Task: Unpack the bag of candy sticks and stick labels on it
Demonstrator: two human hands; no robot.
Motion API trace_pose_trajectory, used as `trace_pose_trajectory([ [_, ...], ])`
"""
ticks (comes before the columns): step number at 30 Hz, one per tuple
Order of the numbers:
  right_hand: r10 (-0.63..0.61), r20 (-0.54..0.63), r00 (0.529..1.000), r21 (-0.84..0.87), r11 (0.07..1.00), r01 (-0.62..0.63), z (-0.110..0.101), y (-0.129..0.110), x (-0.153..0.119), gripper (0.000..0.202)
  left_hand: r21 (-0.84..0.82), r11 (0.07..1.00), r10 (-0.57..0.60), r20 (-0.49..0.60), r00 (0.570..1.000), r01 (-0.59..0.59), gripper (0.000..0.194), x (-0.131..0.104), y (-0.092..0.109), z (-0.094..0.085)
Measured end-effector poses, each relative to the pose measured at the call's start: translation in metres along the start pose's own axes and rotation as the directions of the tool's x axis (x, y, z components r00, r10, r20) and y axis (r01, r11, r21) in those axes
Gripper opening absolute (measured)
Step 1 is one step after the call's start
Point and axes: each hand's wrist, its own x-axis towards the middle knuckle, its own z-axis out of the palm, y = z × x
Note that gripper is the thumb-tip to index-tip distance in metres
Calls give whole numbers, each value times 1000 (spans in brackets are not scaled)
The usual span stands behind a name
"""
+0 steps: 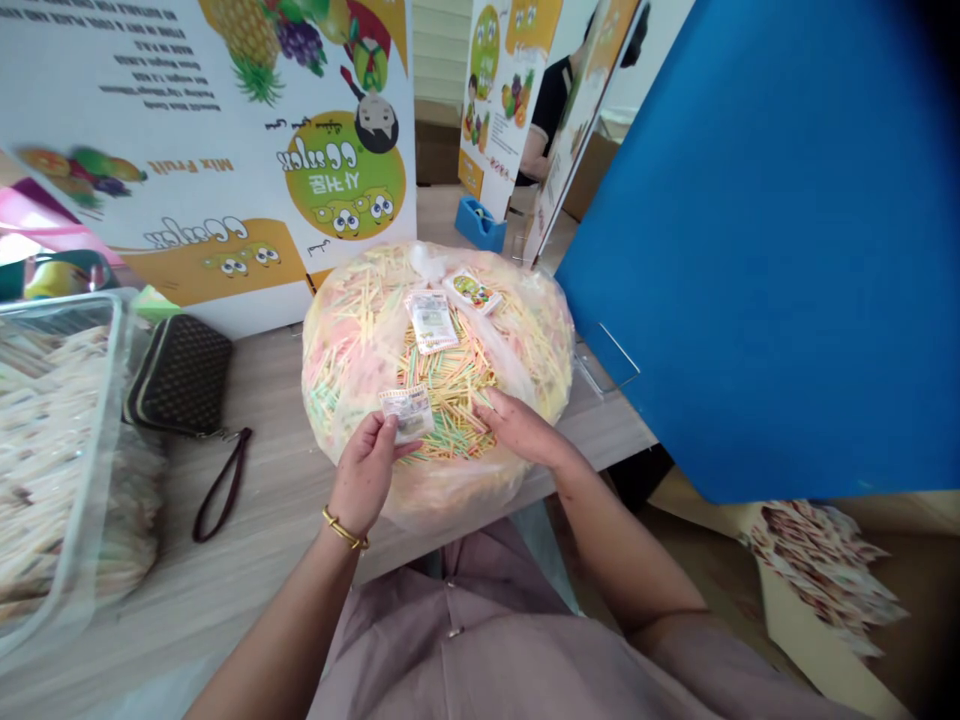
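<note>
A large clear plastic bag (352,440) full of thin pastel candy sticks (457,375) lies with its top spread wide on the table. My left hand (367,465) pinches a small printed packet (409,412) between thumb and fingers, over the bag's near left side. Among the sticks, my right hand (517,425) has its fingers closed at the right of the opening; the fingertips are partly hidden there. Two more packets rest on top: a white printed packet (433,321) and a packet with a fruit picture (473,291).
At left stand a clear tub (112,400) of filled packets and a dark patterned wallet (187,372). Printed cartons (262,190) rise behind, beside a blue tape dispenser (480,222). A blue panel (750,250) borders the right; packets (817,560) lie in a carton below. Another person (551,110) is partly visible.
</note>
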Motion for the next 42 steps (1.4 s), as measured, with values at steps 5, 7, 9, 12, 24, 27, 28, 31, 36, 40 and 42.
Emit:
trace_pose_trajectory([
  [5,7,-7,1000,210,978,-6,-3,3,0,19,4,999,-51,24,998,51,46,4,-2,4],
  [7,18,-33,999,267,964,-8,-3,0,0,24,8,998,-70,49,996,70,46,5,-3,6],
  [9,30,-59,998,340,940,-8,-4,-3,2,31,15,997,-83,60,995,82,48,6,-3,8],
  [12,24,-42,999,347,938,-8,-7,-7,8,34,-3,996,-89,46,995,89,48,7,-1,11],
  [24,-259,-212,942,-234,950,208,-6,-56,-10,31,11,997,-72,-38,997,72,49,11,-3,14],
  [27,-281,-54,958,-340,907,247,4,-66,-14,28,14,998,-55,-16,998,55,47,11,-4,16],
  [28,-261,-19,965,-397,888,232,7,-66,-13,29,13,999,-49,-5,999,49,47,10,-4,16],
  [31,-200,-9,980,-495,852,170,14,-56,-2,28,40,998,-45,50,998,43,43,7,-4,16],
  [36,-215,-52,975,-199,959,201,9,-41,12,16,79,997,-15,102,995,7,39,5,-7,12],
  [40,-175,-136,975,436,873,218,-1,-52,16,44,87,996,-15,87,996,7,38,5,-10,12],
  [42,-189,-193,963,613,743,269,-3,-62,19,54,113,994,-16,92,996,5,38,5,-11,13],
])
